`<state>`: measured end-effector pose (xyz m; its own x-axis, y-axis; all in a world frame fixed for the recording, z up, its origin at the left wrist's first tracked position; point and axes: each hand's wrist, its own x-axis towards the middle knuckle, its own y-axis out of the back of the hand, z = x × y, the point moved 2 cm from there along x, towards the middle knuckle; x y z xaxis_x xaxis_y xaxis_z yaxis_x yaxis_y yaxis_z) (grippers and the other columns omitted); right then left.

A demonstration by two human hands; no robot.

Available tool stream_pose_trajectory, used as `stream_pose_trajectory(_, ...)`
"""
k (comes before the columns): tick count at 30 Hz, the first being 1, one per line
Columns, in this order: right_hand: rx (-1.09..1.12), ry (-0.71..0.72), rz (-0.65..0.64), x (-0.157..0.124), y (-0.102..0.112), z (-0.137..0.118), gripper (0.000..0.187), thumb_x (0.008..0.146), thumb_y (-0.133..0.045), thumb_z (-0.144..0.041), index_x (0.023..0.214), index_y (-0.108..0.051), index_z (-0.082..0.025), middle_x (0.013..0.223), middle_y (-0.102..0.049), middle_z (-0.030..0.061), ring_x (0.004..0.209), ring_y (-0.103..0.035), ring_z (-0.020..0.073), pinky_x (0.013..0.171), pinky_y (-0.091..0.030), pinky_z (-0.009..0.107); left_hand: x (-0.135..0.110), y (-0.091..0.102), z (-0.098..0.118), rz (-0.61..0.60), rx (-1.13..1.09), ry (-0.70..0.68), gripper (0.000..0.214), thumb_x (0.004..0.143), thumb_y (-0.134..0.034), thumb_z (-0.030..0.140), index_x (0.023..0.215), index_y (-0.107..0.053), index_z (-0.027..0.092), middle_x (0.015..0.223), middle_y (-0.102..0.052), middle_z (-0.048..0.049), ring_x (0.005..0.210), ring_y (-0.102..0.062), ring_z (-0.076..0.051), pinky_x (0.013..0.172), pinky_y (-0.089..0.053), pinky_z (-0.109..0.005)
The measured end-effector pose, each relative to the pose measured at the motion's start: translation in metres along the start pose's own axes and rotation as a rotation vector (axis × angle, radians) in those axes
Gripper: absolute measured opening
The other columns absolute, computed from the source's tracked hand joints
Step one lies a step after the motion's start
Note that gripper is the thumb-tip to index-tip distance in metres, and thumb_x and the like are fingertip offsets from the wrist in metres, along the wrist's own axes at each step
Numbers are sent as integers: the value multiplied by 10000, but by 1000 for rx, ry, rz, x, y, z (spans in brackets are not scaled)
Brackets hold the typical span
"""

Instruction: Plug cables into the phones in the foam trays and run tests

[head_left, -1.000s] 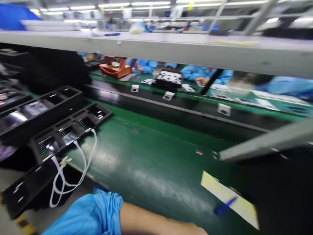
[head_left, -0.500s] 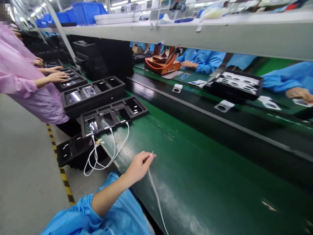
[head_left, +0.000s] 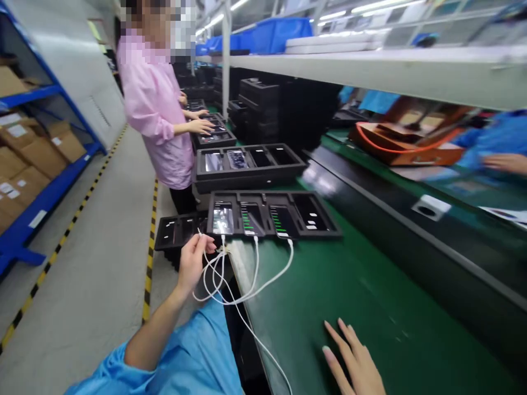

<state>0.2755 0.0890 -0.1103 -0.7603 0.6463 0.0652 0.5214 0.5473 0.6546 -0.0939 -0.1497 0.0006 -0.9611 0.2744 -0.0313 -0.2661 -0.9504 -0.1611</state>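
Observation:
My left hand [head_left: 191, 266] pinches the thin end of a white charging cable [head_left: 255, 333] beside the near left corner of a black foam tray [head_left: 323, 235]. The cable trails down along the bench edge. In the tray lie a left phone [head_left: 223, 214], a second phone [head_left: 252, 216], a third phone [head_left: 283, 219] and a dark phone [head_left: 308, 210] at the right end. White cables run into the three on the left; two show green bars. My right hand [head_left: 357, 362] is over the green bench [head_left: 304, 296] at the bottom, fingers spread, holding nothing.
Behind stands another phone tray [head_left: 251, 181], and a lower tray [head_left: 173, 233] sits left of the bench. A person in pink [head_left: 156, 109] handles trays farther back. A dark conveyor strip [head_left: 370, 214] runs along the right, under a white shelf [head_left: 370, 68].
The view has swung left. My left hand has carried the cable end from over the bench to the tray's left corner. My right hand has come into view.

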Motion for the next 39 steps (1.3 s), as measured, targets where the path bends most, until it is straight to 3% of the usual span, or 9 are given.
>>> stream_pose_trajectory(2,33,5,35,54,-13,-7,642,925,-624,-748,1414,-748,-351,1615,-614,73,1561,-479,453,1277,-338,771,17,27,-12,85,8,52,535,813,-825,686,894,-741,164,781,-694,-31,717,-632,-157,719,-530,-286)
stream_pose_trajectory(4,70,-25,131,105,-24,-18,682,882,-622,-808,1283,-784,-280,1507,-691,122,1454,-588,441,1242,-416,702,28,40,-27,91,18,108,541,803,-828,683,891,-744,156,770,-686,-30,680,-614,-145,676,-514,-279)
stream_pose_trajectory(9,113,-106,408,198,-40,-40,673,954,-502,-809,1100,-760,-205,1160,-782,156,1064,-719,361,1024,-543,566,31,29,-55,-94,86,223,546,730,-899,653,836,-789,128,752,-717,-79,665,-633,-171,657,-518,-306)
stream_pose_trajectory(14,53,-58,640,249,-38,-40,694,952,-480,-796,1162,-705,-174,1192,-702,204,1208,-614,378,1090,-474,551,16,4,-66,-278,116,217,567,760,-882,706,794,-807,145,800,-743,-100,797,-682,-221,794,-559,-347)
stream_pose_trajectory(18,-24,-98,753,281,-18,-22,663,960,-447,-687,1235,-679,-130,1280,-667,240,1282,-551,398,1201,-336,606,25,1,-78,-135,32,204,703,765,-784,852,855,-762,155,872,-741,-112,811,-688,-230,801,-584,-373)
stream_pose_trajectory(22,-59,-188,765,301,-2,-1,591,919,-476,-574,1198,-702,-104,1141,-687,243,1175,-537,396,1107,-387,583,59,9,-84,33,38,148,762,795,-643,934,931,-689,186,913,-696,-87,876,-687,-223,844,-590,-372)
stream_pose_trajectory(32,-63,-319,783,270,8,10,425,784,-618,-490,1073,-725,-197,924,-670,146,1031,-509,368,977,-451,531,107,23,-62,61,208,21,713,787,-726,829,1010,-788,155,1008,-797,-149,936,-740,-285,832,-573,-388)
stream_pose_trajectory(35,-77,-353,822,221,18,10,442,774,-605,-516,1062,-722,-202,991,-692,163,1039,-523,374,985,-457,545,98,22,-61,22,249,13,812,714,-735,898,1010,-807,145,1011,-813,-163,928,-748,-302,835,-584,-407)
stream_pose_trajectory(39,-127,-446,888,112,39,18,509,762,-579,-564,1075,-725,-190,965,-699,160,1032,-566,383,986,-483,554,70,8,-68,-115,283,31,892,718,-683,965,1015,-822,136,991,-827,-168,874,-763,-298,807,-610,-414)
